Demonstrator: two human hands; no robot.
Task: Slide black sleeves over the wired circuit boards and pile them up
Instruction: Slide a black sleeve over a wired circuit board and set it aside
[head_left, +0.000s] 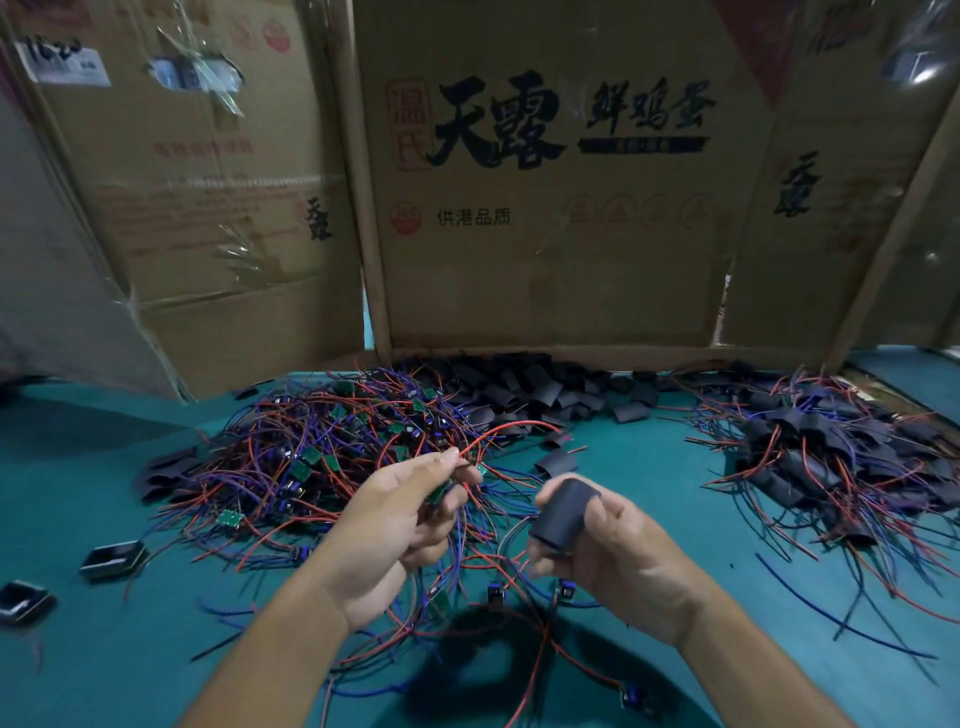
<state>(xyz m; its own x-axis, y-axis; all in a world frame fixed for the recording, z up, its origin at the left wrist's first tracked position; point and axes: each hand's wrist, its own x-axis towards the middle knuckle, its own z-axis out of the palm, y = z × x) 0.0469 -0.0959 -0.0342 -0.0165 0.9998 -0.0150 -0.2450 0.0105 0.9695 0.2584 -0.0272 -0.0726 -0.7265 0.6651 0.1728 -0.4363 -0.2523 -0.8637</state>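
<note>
My left hand (400, 525) pinches a small green circuit board (440, 491) with red and blue wires trailing from it. My right hand (618, 551) holds a black sleeve (563, 512) between thumb and fingers, its opening turned toward the board, a short gap apart. A tangled heap of bare wired boards (322, 441) lies behind my left hand. Loose black sleeves (530, 389) are piled at the back centre. Sleeved boards (831, 457) form a pile at the right.
The work surface is a teal table (104, 649). Cardboard box walls (545, 208) stand along its back edge. Two small black parts (111, 558) lie at the left. Several loose wired boards (493, 597) lie under my hands.
</note>
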